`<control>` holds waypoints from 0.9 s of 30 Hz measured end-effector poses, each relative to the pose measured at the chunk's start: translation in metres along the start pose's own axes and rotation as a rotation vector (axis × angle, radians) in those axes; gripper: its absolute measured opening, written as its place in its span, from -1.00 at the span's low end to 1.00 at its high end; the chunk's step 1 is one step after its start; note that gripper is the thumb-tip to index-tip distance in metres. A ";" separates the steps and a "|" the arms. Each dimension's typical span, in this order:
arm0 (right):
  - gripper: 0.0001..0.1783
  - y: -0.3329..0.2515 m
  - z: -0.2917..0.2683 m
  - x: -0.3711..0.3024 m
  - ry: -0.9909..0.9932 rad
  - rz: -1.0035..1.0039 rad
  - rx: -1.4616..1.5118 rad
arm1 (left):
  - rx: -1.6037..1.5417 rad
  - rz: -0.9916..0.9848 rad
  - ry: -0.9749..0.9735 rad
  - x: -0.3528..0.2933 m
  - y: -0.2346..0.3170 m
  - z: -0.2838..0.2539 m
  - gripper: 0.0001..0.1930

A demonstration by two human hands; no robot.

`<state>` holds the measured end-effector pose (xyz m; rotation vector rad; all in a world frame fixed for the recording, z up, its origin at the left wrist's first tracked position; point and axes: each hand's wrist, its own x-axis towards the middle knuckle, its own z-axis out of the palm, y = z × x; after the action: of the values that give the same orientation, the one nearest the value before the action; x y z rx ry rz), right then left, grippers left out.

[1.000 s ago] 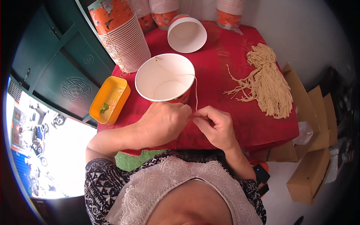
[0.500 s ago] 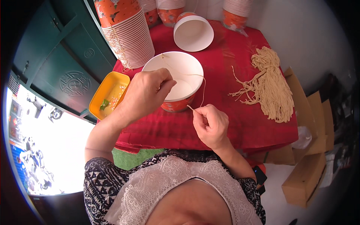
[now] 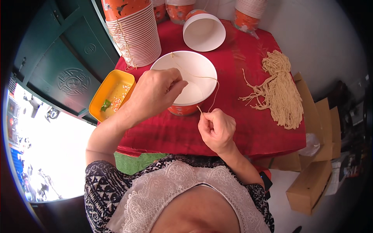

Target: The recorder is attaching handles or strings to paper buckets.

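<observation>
A paper tub [image 3: 194,66], white inside and orange outside, stands upright on the red cloth in front of me. A thin beige string [image 3: 217,91] runs across the tub's mouth, over its right rim and down toward my right hand [image 3: 217,130]. That hand is closed in a pinch on the string, whose short end sticks up above the fingers. My left hand [image 3: 157,91] hovers over the tub's near left rim, thumb and fingers pressed together; what they hold, if anything, is hidden. Another bit of string shows at the tub's far wall.
A tall stack of tubs [image 3: 136,42] stands at the back left, beside a yellow dish [image 3: 97,97] with small bits in it. One tub [image 3: 204,33] lies tipped behind. A beige string bundle [image 3: 285,97] lies right on the red cloth [image 3: 248,132]; cardboard boxes [image 3: 309,188] stand beyond.
The view has shifted slightly. My left hand stays over the tub in the same pinch, and my right hand still grips the string, its short end now pointing more upright.
</observation>
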<state>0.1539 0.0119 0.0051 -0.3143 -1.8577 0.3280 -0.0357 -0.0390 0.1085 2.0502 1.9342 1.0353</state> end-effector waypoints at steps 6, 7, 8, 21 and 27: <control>-0.74 -0.002 0.001 0.003 -0.015 0.015 -0.033 | 0.010 0.000 -0.012 0.000 -0.001 -0.001 -0.81; -0.74 -0.003 0.002 0.004 -0.013 0.020 -0.036 | 0.009 -0.001 -0.011 0.000 -0.001 -0.001 -0.81; -0.74 -0.003 0.002 0.004 -0.015 0.020 -0.036 | 0.005 -0.003 -0.011 0.000 -0.001 -0.001 -0.81; -0.70 -0.001 0.014 0.009 -0.019 0.024 -0.050 | -0.196 0.237 -0.387 0.024 -0.015 -0.006 -0.83; -0.71 0.004 0.020 0.010 -0.008 0.004 -0.061 | -0.251 0.346 -0.669 0.040 -0.025 0.006 -0.79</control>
<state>0.1323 0.0179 0.0069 -0.3587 -1.8780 0.2759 -0.0558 0.0040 0.1057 2.2311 1.0979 0.4923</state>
